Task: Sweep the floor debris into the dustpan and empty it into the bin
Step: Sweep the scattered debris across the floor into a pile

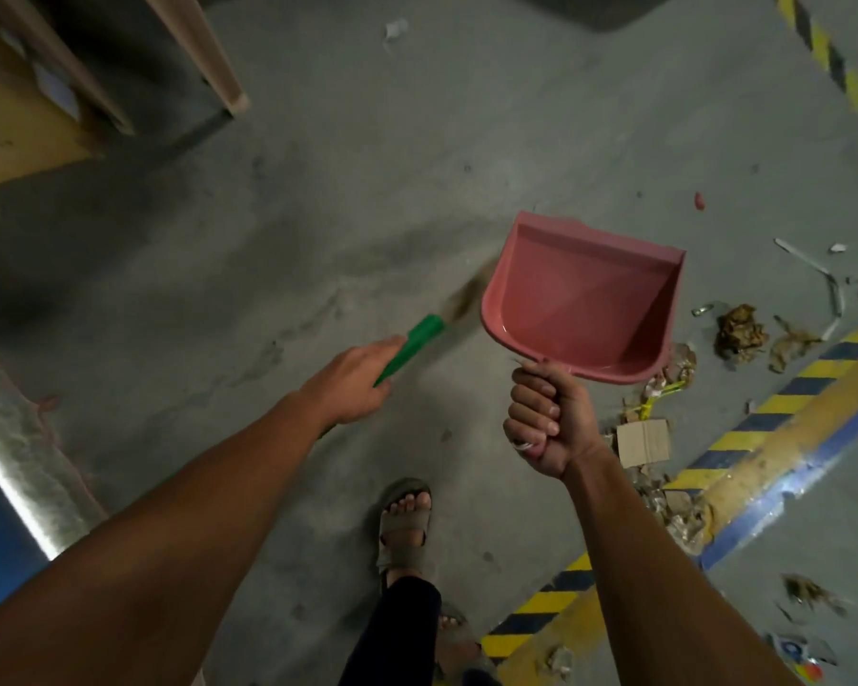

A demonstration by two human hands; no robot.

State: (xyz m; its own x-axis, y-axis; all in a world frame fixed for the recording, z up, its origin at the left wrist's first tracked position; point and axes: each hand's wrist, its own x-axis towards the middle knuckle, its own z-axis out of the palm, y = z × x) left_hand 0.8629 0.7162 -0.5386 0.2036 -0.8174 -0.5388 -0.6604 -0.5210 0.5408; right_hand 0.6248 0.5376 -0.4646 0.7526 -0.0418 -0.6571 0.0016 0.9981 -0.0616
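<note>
Progress: the task is judged to be at an early stage. The dustpan (pixel 578 302) is seen to be empty, and no bin can be identified in view.
Remaining work: the debris (pixel 741 334) is still scattered on the floor (pixel 318 215), along and beside the striped kerb (pixel 764 438); sweeping, collecting and emptying are all judged outstanding.
Right hand (pixel 546 420): closed in a fist round the dustpan's handle; the pan is held up off the floor, its open mouth turned away from the person.
Left hand (pixel 355 381): wrapped round the green handle of the broom (pixel 412 346); the bristles are blurred and appear just left of the dustpan's rim.
Debris relative to hands: the nearest pieces, including a cardboard scrap (pixel 645 440), lie just right of the right hand and below the pan; the rest is spread further right. All of it lies well apart from the left hand.
Other: a sandalled foot (pixel 404 519) is noted between the arms.
</note>
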